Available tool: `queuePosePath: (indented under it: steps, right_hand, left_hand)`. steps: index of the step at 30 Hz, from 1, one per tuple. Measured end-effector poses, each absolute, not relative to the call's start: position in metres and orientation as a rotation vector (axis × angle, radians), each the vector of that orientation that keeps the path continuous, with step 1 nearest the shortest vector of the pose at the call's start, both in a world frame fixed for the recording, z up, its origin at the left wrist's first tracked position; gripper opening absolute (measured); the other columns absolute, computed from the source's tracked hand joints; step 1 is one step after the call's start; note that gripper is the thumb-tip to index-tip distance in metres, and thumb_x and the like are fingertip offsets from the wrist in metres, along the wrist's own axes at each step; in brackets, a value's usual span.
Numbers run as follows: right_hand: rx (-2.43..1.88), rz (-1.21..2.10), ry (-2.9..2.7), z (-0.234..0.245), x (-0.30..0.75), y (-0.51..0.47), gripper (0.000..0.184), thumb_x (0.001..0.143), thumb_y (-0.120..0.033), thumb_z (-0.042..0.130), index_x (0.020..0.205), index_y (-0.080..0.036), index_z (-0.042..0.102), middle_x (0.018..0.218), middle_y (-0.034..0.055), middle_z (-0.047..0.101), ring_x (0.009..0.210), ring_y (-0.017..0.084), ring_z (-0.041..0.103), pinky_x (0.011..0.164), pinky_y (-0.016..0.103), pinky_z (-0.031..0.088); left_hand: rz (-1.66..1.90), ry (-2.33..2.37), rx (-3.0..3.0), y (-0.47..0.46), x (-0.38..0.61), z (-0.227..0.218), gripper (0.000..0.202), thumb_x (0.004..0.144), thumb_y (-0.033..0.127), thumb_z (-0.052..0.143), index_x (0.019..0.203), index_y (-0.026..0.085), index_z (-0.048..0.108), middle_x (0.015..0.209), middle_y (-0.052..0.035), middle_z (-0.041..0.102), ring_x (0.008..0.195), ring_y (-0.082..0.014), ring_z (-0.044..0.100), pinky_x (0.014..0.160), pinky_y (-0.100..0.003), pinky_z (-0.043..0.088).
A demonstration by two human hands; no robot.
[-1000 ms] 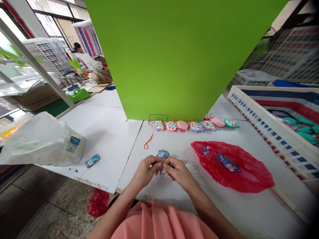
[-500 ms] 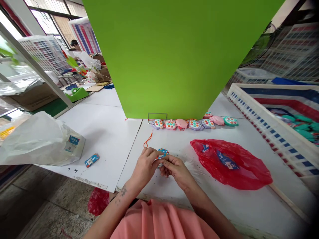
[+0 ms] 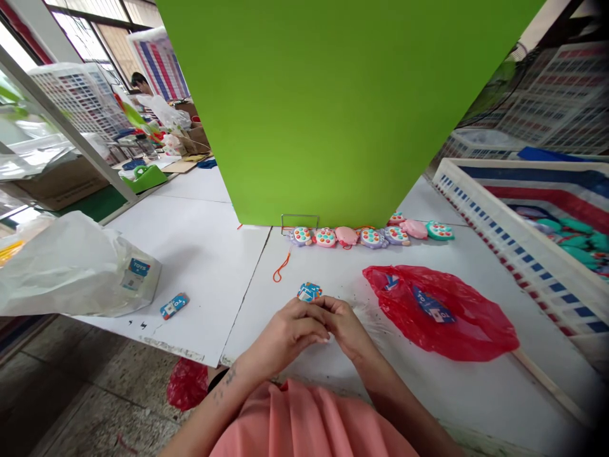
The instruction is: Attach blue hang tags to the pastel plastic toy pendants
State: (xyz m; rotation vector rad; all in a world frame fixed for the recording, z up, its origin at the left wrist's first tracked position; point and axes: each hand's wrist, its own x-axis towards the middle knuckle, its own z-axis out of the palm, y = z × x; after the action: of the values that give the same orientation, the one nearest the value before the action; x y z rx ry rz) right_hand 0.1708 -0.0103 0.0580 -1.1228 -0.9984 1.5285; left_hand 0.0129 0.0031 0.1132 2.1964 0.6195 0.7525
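My left hand (image 3: 295, 331) and my right hand (image 3: 343, 324) meet at the fingertips low over the white table (image 3: 190, 254). Both have their fingers bent and pressed together; whatever they pinch is hidden. Just beyond my fingertips lies a small pile of blue printed tags (image 3: 309, 291). An orange cord loop (image 3: 280, 273) rests on the table to the left of that pile. Farther back, a row of toy pieces with coloured round buttons, one of them a pale pink toy (image 3: 346, 237), runs along the foot of the green panel (image 3: 304, 127).
A red plastic bag (image 3: 461, 336) with blue tags lies on the right, near a white crate (image 3: 504, 260) of toys. To the left are another blue tag bundle (image 3: 174, 306) and a white plastic bag (image 3: 85, 266). A co-worker (image 3: 143, 89) is in the far left background.
My hands have drawn slightly toward me, off the pile of blue tags, which shows more fully. My left hand has turned, its fingers now curled beside my right fingertips.
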Motion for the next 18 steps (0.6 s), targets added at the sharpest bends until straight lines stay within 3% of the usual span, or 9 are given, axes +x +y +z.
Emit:
queuePosePath:
  steps: [4,6,8,12,18]
  right_hand:
    - [-1.356,0.970,-1.391,0.059,0.172,-0.011,0.019,0.076,-0.041,0.065,0.077,-0.023,0.072,0.081,0.0042,0.060,0.081,0.020,0.056,0.072,0.032,0.045]
    - [-1.393,0.666,-1.472,0.061,0.172,-0.011,0.014,0.078,-0.037,0.064,0.081,-0.026,0.073,0.102,0.0069,0.060,0.101,0.024,0.053,0.087,0.038,0.041]
    - [-1.336,0.547,-1.551,0.063,0.172,-0.012,0.013,0.083,-0.032,0.059,0.085,-0.027,0.071,0.109,0.0064,0.060,0.110,0.025,0.049,0.095,0.041,0.036]
    - [-1.235,0.505,-1.692,0.070,0.168,-0.013,0.015,0.090,-0.027,0.050,0.089,-0.025,0.065,0.087,0.0032,0.066,0.094,0.021,0.055,0.088,0.040,0.038]
    - [-1.255,0.333,-1.833,0.077,0.164,-0.018,0.015,0.092,-0.020,0.045,0.091,-0.022,0.060,0.085,0.0023,0.063,0.091,0.020,0.049,0.085,0.039,0.034]
  left_hand:
    - [0.859,0.804,1.608,0.010,0.009,0.102,0.013,0.083,0.028,0.060,0.085,0.017,0.066,0.083,-0.0044,0.066,0.080,-0.0159,0.059,0.076,-0.027,0.045]
    - [0.906,0.886,1.416,0.014,0.007,0.092,0.015,0.079,0.030,0.065,0.085,0.016,0.065,0.077,-0.0034,0.066,0.073,-0.0147,0.058,0.070,-0.026,0.046]
    - [0.940,0.914,1.323,0.017,0.006,0.083,0.019,0.075,0.031,0.068,0.083,0.014,0.064,0.072,-0.0021,0.064,0.068,-0.0130,0.057,0.066,-0.024,0.046]
    - [0.941,0.948,1.302,0.017,0.004,0.077,0.021,0.074,0.033,0.069,0.080,0.013,0.065,0.066,-0.0012,0.062,0.060,-0.0115,0.056,0.060,-0.023,0.047]
    - [0.940,0.987,1.354,0.015,0.002,0.080,0.021,0.075,0.033,0.067,0.082,0.013,0.067,0.072,-0.0037,0.066,0.063,-0.0139,0.060,0.063,-0.026,0.050]
